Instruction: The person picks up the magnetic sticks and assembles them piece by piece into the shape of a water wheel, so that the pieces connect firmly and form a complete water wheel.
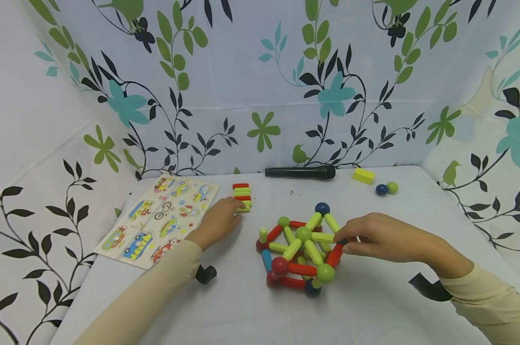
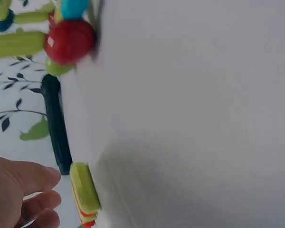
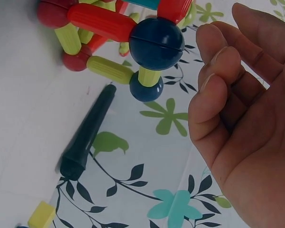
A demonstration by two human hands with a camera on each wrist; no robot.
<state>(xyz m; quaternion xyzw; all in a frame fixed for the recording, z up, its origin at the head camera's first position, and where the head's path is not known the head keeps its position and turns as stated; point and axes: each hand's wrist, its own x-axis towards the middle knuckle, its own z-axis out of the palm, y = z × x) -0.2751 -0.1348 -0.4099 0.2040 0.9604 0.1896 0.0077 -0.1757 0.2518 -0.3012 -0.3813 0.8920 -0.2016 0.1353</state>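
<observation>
Left hand [image 1: 216, 221] touches the rod stack [image 1: 242, 197] beyond its fingertips.

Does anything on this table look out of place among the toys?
Yes: a black microphone lies flat along the table's back edge, the one thing that is no toy. A yellow block and two loose balls sit apart near the right rear corner, away from the rod-and-ball structure. Nothing looks broken or spilled.

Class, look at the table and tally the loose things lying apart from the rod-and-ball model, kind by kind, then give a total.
Stack of spare rods, by the left hand: 1
Loose balls, blue and green: 2
Yellow block: 1
Black microphone: 1
Vehicle puzzle board: 1
Total: 6
</observation>
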